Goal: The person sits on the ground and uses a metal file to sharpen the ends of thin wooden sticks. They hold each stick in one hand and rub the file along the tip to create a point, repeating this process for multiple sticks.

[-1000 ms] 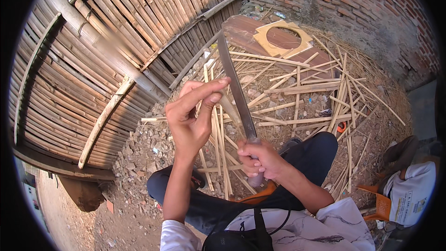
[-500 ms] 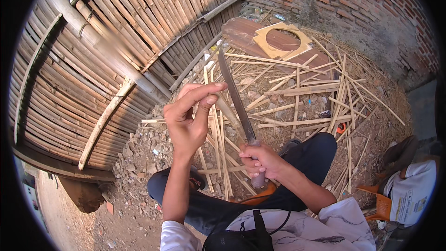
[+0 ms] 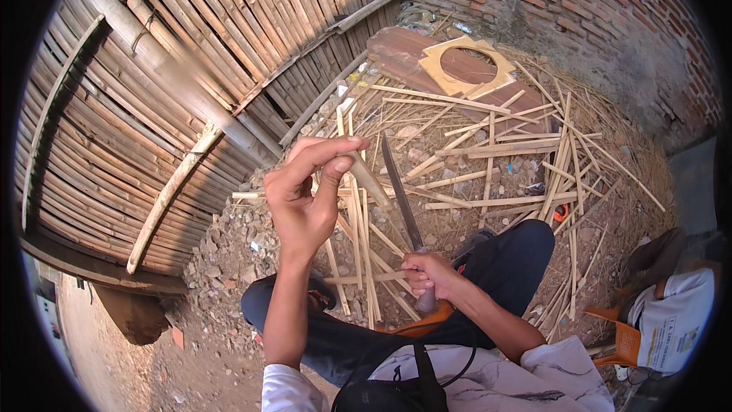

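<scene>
while the left hand (image 3: 301, 214) pinches a tan strip (image 3: 373, 185) at the centre, the right hand (image 3: 429, 275) grips a knife (image 3: 401, 194) by its handle (image 3: 427, 302); sticks (image 3: 496, 153) lie right of centre, a bamboo wall (image 3: 191, 23) edging the upper left, dirt ground (image 3: 99, 343) spreading lower left.

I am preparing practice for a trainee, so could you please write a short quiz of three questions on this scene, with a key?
1. Which hand grips the long, dark-bladed metal knife?
2. What shape is the hole in the flat yellow board: (a) square, (b) round, (c) triangular?
3. True or false: only one of the hands holds something.

Key: 1. The right hand. 2. b. 3. False; the left hand pinches a slim brownish strip.
</scene>
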`<move>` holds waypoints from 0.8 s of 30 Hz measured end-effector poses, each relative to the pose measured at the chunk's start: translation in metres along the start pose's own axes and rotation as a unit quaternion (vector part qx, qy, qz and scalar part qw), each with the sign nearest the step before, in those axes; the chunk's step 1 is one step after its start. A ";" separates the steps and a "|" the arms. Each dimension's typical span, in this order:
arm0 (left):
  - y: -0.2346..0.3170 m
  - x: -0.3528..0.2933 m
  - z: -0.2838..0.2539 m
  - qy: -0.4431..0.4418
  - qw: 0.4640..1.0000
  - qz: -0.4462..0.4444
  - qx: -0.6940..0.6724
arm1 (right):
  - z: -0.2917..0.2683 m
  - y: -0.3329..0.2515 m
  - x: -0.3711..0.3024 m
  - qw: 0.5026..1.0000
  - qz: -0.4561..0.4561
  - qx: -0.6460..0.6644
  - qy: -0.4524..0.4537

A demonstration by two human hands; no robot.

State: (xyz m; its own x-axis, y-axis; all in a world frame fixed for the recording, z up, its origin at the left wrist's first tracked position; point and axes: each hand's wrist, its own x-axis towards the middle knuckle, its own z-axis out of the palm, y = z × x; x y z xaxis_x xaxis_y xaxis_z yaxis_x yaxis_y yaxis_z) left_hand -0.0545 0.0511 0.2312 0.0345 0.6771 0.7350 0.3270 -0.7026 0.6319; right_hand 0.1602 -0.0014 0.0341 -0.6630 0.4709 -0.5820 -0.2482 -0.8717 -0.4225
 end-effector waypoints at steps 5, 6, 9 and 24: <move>0.006 0.000 0.005 0.031 0.999 -0.014 -0.012 | 0.003 0.001 0.001 0.999 -0.031 -0.018 0.010; 0.006 0.000 0.005 0.031 0.999 -0.011 -0.002 | 0.017 -0.006 -0.007 0.998 -0.053 -0.042 -0.005; 0.008 0.000 0.010 0.032 0.999 0.000 0.012 | 0.030 -0.005 -0.013 0.993 -0.092 -0.063 -0.027; 0.005 0.006 0.020 0.083 0.994 -0.007 0.070 | -0.019 0.040 0.031 0.996 -0.066 0.048 0.022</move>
State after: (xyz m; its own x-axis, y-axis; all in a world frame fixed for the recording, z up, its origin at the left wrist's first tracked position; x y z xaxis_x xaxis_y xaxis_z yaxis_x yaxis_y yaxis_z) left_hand -0.0340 0.0559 0.2344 -0.1231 0.6328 0.7644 0.4543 -0.6489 0.6103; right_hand 0.1435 -0.0193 -0.0142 -0.5886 0.5864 -0.5565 -0.3996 -0.8095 -0.4302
